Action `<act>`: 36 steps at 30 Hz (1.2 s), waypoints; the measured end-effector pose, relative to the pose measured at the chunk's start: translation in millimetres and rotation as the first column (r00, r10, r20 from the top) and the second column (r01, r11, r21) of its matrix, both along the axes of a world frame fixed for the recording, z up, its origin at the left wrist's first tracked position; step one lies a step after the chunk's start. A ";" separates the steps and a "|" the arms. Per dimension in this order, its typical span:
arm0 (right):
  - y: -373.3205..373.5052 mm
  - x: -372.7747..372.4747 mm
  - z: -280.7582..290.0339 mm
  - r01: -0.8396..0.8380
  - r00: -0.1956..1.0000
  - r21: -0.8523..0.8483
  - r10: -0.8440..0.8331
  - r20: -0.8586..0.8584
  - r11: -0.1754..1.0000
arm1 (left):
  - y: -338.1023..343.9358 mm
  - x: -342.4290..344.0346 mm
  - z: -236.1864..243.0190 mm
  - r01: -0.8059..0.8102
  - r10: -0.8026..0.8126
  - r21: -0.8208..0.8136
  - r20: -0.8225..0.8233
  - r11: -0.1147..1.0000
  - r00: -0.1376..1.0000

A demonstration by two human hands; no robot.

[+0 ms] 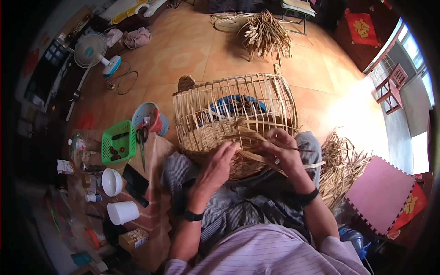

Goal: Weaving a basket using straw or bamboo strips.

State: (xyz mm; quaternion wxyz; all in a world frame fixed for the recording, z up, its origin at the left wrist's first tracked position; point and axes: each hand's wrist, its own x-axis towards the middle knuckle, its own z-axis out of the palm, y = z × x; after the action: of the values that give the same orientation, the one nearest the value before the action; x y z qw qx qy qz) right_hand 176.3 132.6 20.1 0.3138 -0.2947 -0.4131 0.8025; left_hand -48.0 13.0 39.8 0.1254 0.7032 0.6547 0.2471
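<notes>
A partly woven basket point(197, 130) lies across my lap, with a dense weave at the near side and open upright stakes at the far side. My left hand point(217, 165) is closed at the near weave, fingertips pinching the dried leaf strips there. Opposite it, my right hand point(285, 153) is closed on loose dried leaf strips point(252, 134) that stick out over the basket's edge. One thin strip crosses its fingers toward the right. What lies under the left fingertips is partly hidden. Through the stakes shows a blue round rim point(236, 103).
At my left are a green plastic basket point(118, 142), scissors point(142, 140), a white bowl point(112, 182), a white cup point(123, 212) and a dark phone point(135, 178). Dried leaf piles lie at right point(341, 165) and ahead point(268, 36). A fan point(90, 49) stands far left.
</notes>
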 end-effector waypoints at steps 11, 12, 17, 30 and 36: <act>-12.6 0.4 9.8 -0.195 0.881 0.445 -0.043 0.471 0.874 | -50.8 -68.3 -19.5 -0.478 0.336 0.192 0.495 0.857 0.801; -10.3 0.8 10.0 -0.113 0.907 0.240 0.001 0.421 0.964 | -54.8 -69.4 -22.0 -0.492 0.345 0.196 0.500 0.848 0.795; -11.1 26.4 0.3 0.248 0.968 -0.126 -0.249 0.005 0.961 | -58.5 -67.4 -23.3 -0.530 0.394 0.135 0.525 0.837 0.755; 3.7 85.8 -14.4 0.261 0.838 -0.420 -0.420 -0.348 0.869 | -62.9 -67.6 -29.0 -0.649 0.383 0.226 0.652 0.726 0.655; 26.8 151.5 -23.4 0.514 0.762 -0.215 -0.558 -0.329 0.830 | -41.3 -42.8 1.4 -0.383 0.302 0.294 0.284 0.876 0.910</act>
State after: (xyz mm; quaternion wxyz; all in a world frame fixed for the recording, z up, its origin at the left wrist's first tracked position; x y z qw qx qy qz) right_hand 327.8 159.4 -3.3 0.5868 -0.2570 -0.1973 0.7421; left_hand -90.9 -28.3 41.1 0.0294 0.5529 0.6972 0.4554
